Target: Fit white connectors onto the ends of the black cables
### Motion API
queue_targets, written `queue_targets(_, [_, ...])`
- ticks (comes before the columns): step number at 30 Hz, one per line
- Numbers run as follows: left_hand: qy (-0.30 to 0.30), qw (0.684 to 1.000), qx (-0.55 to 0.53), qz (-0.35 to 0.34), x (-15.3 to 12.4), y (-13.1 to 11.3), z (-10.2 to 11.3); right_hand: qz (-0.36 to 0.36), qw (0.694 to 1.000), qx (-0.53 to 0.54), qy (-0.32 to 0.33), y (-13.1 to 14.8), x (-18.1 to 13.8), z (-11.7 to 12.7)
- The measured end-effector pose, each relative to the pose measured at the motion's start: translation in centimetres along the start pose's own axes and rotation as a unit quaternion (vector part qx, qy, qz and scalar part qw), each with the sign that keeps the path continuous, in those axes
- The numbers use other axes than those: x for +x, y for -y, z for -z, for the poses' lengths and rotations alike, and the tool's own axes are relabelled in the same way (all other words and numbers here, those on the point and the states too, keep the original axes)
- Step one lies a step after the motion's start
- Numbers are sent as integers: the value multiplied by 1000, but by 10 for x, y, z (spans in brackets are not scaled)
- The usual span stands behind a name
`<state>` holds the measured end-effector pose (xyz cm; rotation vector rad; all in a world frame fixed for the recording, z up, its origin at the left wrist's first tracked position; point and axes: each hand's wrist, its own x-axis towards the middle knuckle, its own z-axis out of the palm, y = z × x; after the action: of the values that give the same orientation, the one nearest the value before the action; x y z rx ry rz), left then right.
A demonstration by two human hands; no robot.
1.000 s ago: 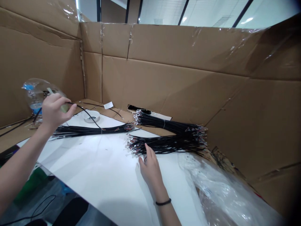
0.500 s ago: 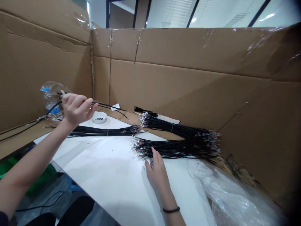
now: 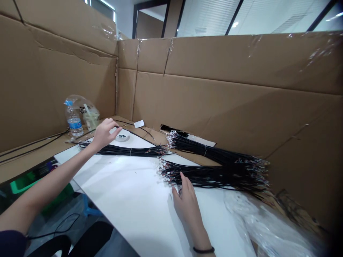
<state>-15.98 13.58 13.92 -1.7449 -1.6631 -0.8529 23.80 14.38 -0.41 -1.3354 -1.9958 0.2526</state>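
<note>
My left hand [image 3: 105, 135] is raised above the left cable bundle [image 3: 128, 150], its fingers bent around a thin black cable [image 3: 87, 134] that shows on its left side. My right hand [image 3: 187, 200] is low over the white board [image 3: 134, 207], thumb and forefinger apart, holding nothing I can see. Its fingertips are at the near edge of a loose pile of black cables [image 3: 209, 175] with white connectors at the left end. Behind that pile lies another tied bundle of black cables [image 3: 198, 144], white connectors also on its left.
Cardboard walls [image 3: 214, 100] rise behind and to the left. A water bottle [image 3: 74, 119] and a bagged drink cup [image 3: 91, 118] stand at the back left. A round white roll [image 3: 122, 137] sits behind the left bundle. Clear plastic [image 3: 268, 221] lies at right, a green bin [image 3: 25, 184] below left.
My left hand has come down and the cable with it, and the drink cup behind now shows. My right hand keeps its place by the pile. The view has shifted slightly left.
</note>
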Motion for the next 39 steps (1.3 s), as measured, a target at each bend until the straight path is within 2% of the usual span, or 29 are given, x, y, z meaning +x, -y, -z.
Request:
queue_targets(6, [140, 988, -29, 52, -57, 15, -33, -5, 1000, 3, -2, -3, 0, -2])
queue_targets(9, [173, 981, -29, 78, -70, 23, -39, -11, 1000, 1, 1, -3, 1, -3])
queue_targets(12, [180, 980, -21, 88, -70, 22, -37, -15, 1000, -2, 6, -2, 0, -3])
queue_targets(18, [131, 987, 35, 84, -50, -3, -16, -13, 1000, -3, 5, -2, 1, -3])
queue_targets(22, [83, 993, 65, 54, -38, -24, 3, -7, 1000, 0, 3, -1, 1, -3])
queue_targets(28, [-21, 998, 49, -14, -12, -57, 31, -1, 1000, -5, 7, 3, -1, 1])
queue_targets(33, [-113, 992, 40, -39, 16, -78, 47, -2, 1000, -14, 4, 6, -1, 3])
queue_targets(36, [-123, 985, 38, -112, 25, -91, 52, 0, 1000, -15, -3, 7, -1, 3])
queue_targets(39, [-83, 975, 16, -207, 31, -105, 60, -2, 1000, -15, -7, 6, -1, 3])
